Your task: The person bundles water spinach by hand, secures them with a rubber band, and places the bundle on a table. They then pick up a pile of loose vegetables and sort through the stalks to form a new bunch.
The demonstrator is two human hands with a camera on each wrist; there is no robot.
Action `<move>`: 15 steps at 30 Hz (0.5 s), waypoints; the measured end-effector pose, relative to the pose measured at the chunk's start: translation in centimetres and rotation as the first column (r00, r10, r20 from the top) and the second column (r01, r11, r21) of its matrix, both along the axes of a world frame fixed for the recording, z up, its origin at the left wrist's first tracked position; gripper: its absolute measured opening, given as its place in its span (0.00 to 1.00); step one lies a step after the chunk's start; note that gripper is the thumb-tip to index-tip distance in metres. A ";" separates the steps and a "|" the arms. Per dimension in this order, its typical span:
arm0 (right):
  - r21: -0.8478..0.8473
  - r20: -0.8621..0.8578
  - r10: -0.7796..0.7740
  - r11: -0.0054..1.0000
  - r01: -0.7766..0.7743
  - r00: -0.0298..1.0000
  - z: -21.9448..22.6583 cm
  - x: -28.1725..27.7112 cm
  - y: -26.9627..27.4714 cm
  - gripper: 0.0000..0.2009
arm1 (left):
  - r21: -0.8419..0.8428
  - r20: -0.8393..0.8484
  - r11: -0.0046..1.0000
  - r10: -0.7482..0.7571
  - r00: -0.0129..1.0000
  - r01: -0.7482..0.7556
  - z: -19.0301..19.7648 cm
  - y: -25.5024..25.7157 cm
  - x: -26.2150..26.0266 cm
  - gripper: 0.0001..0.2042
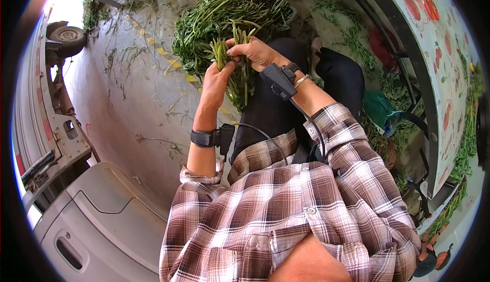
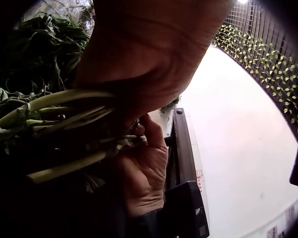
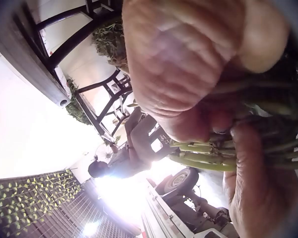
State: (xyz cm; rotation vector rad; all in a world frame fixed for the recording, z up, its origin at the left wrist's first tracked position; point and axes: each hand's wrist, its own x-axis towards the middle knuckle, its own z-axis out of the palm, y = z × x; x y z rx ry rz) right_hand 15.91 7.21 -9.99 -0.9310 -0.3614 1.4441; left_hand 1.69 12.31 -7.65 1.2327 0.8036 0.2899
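floor (image 1: 127, 123), grey and strewn with loose leaves, spreads below, with part of a truck (image 1: 38, 93) on the left and a table (image 1: 426, 42) with a fruit-patterned top on the right. a big heap of greens (image 1: 196, 42) sits far from the person's chest, toward the middle. a bunch of greens (image 1: 219, 53) is held up at the heap's near edge, just left of the knee, leaves drooping nearer. the left hand (image 1: 215, 81) pinches it between thumb and curled fingers; the right hand (image 1: 259, 53) pinches stems just beside, its thumb close to the other hand's. for handling stems well, i'd let the left hand act as a snug collar, firm but not crushing, and have the right fingertips ease strays into line. the pale stem ends look uneven, so levelling them gently should help; tender leaves would probably bruise if squeezed.
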 end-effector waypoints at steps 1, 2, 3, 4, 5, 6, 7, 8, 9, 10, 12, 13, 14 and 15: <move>0.001 0.002 -0.002 1.000 0.002 1.000 0.1 -0.1 -0.1 0.11 | 0.012 0.013 1.000 0.023 1.000 -0.023 -0.1 -0.1 0.1 0.10; -0.014 0.007 -0.012 1.000 0.012 1.000 0.3 -0.3 -0.1 0.10 | 0.023 0.026 0.999 0.048 0.999 -0.048 -0.2 -0.2 0.1 0.10; -0.028 0.013 -0.023 0.999 0.023 1.000 0.4 -0.3 -0.1 0.10 | 0.024 0.027 0.999 0.047 0.999 -0.047 -0.3 -0.2 0.0 0.10; -0.027 0.014 -0.024 0.999 0.024 1.000 0.5 -0.3 -0.1 0.10 | 0.009 0.008 0.997 0.082 0.997 -0.082 -0.4 -0.2 0.0 0.10; 0.002 0.033 -0.002 1.000 0.001 0.999 0.6 -0.2 -0.1 0.10 | -0.005 -0.011 0.993 0.117 0.993 -0.117 -0.3 -0.1 0.0 0.11; 0.029 0.053 0.020 0.999 -0.022 0.998 0.7 -0.1 -0.1 0.11 | -0.005 -0.010 0.993 0.116 0.993 -0.116 -0.3 0.0 0.0 0.11; 0.029 0.053 0.020 0.999 -0.021 0.998 0.8 0.0 -0.2 0.11 | 0.012 -0.003 0.994 0.106 0.994 -0.106 -0.2 0.2 -0.1 0.10; 0.022 0.087 0.041 0.999 -0.043 0.995 0.9 0.1 -0.3 0.12 | 0.030 0.003 0.995 0.097 0.995 -0.097 -0.1 0.5 -0.2 0.10; 0.017 0.120 0.065 0.998 -0.067 0.991 1.0 0.0 -0.3 0.13 | 0.031 0.001 0.994 0.101 0.995 -0.101 0.0 0.9 -0.5 0.10; 0.019 0.120 0.067 0.997 -0.070 0.990 1.1 -0.2 -0.2 0.13 | 0.052 -0.043 0.998 0.035 0.998 -0.033 0.1 1.4 -0.7 0.11; -0.023 0.185 0.044 0.999 -0.041 0.982 1.3 -0.6 -0.3 0.12 | 0.016 -0.038 1.000 -0.016 0.999 0.017 1.0 1.2 -0.3 0.12; -0.024 0.183 0.042 0.999 -0.038 0.982 1.4 -0.4 -0.4 0.12 | 0.014 -0.039 1.000 -0.019 0.999 0.020 1.0 1.2 -0.1 0.12; 0.010 0.137 0.065 0.998 -0.067 0.988 1.6 -0.3 -0.4 0.12 | 0.049 -0.058 0.995 -0.087 0.995 0.090 1.0 1.3 -0.2 0.11; 0.047 0.091 0.092 0.994 -0.096 0.992 1.8 -0.4 -0.4 0.12 | 0.084 -0.079 0.984 -0.151 0.985 0.158 1.0 1.4 -0.3 0.11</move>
